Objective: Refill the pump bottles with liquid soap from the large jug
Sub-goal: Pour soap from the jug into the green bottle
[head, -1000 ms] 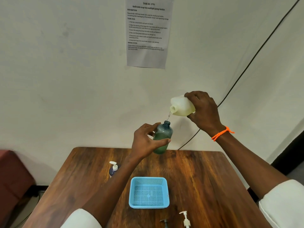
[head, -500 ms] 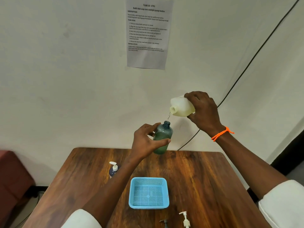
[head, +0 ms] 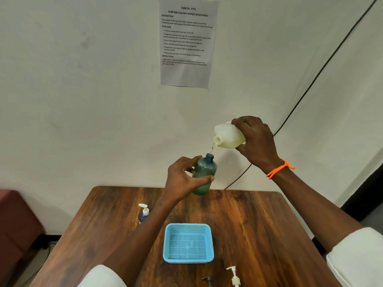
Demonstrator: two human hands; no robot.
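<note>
Above the desk's [head: 248, 214] far edge, the right hand [head: 256, 141] grips the tipped jug [head: 228, 134], trickling soap into the green bottle [head: 204, 175] clasped by the left hand [head: 183, 179]. The basket [head: 165, 243] holds nothing; a capped bottle [head: 143, 214] waits near the left edge, so most refilling seems left.

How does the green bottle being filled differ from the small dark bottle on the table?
The green bottle is held up in the left hand, mouth open, with no pump; the dark bottle stands on the table with its white pump fitted. The green bottle looks larger and translucent; the dark bottle looks opaque. Both are upright.
</note>
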